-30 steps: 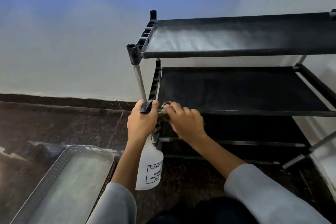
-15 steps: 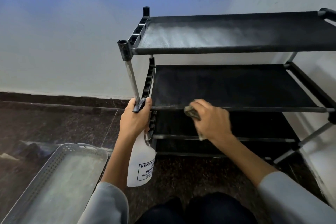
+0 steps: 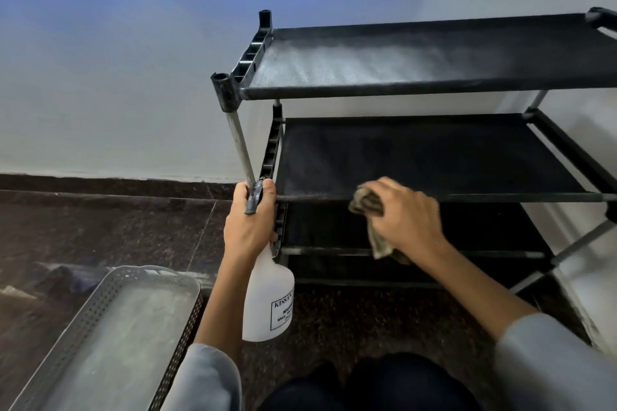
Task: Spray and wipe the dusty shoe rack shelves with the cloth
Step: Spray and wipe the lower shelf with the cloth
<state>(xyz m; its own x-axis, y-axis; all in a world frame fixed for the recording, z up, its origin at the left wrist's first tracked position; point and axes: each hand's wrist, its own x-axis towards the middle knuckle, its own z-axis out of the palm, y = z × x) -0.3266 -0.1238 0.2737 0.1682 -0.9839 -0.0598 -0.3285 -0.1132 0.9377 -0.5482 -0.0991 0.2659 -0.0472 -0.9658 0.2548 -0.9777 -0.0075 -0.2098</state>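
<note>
Nearest on the left, a grey perforated basket point(image 3: 100, 337) sits on the dark stone floor point(image 3: 100, 227). The left hand point(image 3: 248, 227) grips the neck of a white spray bottle point(image 3: 268, 300) beside the shoe rack's point(image 3: 434, 90) left post. The right hand point(image 3: 405, 215) clutches a bunched cloth point(image 3: 365, 202) on the middle shelf's point(image 3: 417, 153) front rail. Farther up, the top shelf point(image 3: 400, 57) shows a pale dusty film.
</note>
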